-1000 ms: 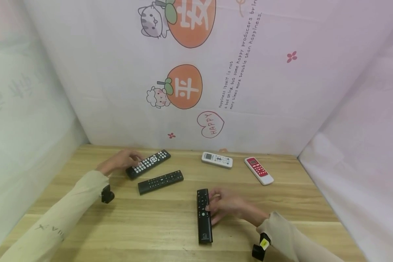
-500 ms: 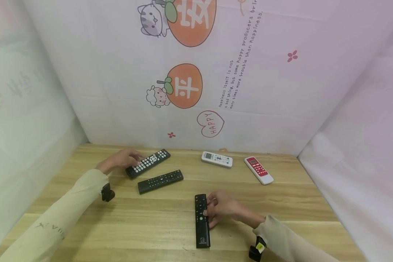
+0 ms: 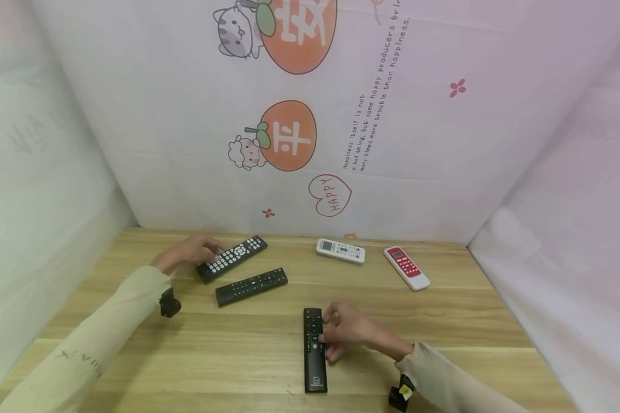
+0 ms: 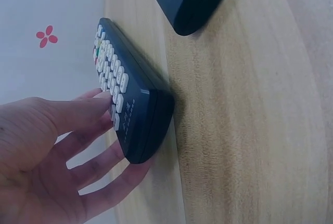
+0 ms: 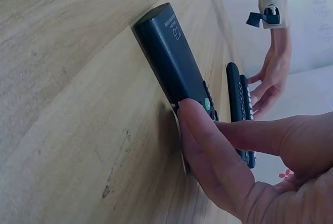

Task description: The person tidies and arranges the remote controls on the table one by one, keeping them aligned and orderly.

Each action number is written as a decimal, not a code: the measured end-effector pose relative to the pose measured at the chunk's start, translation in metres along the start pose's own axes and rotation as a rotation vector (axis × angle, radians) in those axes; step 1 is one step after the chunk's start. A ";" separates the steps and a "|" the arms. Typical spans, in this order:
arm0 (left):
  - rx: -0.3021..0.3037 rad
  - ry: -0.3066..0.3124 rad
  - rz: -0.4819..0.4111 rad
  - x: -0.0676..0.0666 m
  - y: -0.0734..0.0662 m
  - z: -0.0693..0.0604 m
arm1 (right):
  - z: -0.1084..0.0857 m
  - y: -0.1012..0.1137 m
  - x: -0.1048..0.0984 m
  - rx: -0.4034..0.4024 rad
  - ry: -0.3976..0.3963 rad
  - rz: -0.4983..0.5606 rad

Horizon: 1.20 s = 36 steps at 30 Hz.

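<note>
At the back left, my left hand grips the lower end of a black remote with white buttons; in the left wrist view the thumb lies on its buttons and the fingers reach under its edge. Near the front middle, my right hand holds a black remote with a small green button by its right side. The right wrist view shows thumb and fingers pinching that remote around its middle. Another black remote lies just in front of the one at my left hand.
On the wooden table, a white remote lies at the back middle, and a red and white remote lies to its right. White printed cloth stands behind the table and along both sides.
My right hand has moved its remote slightly left and towards the front edge, and turned it a little. The left hand has stayed at its remote.
</note>
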<state>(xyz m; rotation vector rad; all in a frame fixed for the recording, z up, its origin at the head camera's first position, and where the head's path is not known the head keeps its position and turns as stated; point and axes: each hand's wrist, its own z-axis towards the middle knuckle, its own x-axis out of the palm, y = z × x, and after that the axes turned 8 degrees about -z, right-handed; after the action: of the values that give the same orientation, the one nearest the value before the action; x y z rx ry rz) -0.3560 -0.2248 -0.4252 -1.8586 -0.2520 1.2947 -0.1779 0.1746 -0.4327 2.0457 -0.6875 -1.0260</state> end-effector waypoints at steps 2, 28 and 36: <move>-0.007 -0.004 -0.007 0.000 -0.001 -0.001 | 0.000 0.001 0.000 0.002 0.005 -0.009; 0.000 -0.004 0.008 0.002 -0.002 -0.002 | 0.001 0.004 -0.020 -0.011 -0.006 -0.154; -0.010 -0.002 0.015 0.002 -0.002 0.000 | 0.004 0.004 -0.026 0.014 -0.051 -0.145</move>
<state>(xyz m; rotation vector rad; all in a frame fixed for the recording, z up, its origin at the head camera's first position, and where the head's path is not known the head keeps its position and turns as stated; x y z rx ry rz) -0.3541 -0.2223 -0.4252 -1.8714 -0.2467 1.3077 -0.1959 0.1898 -0.4197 2.1123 -0.5803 -1.1616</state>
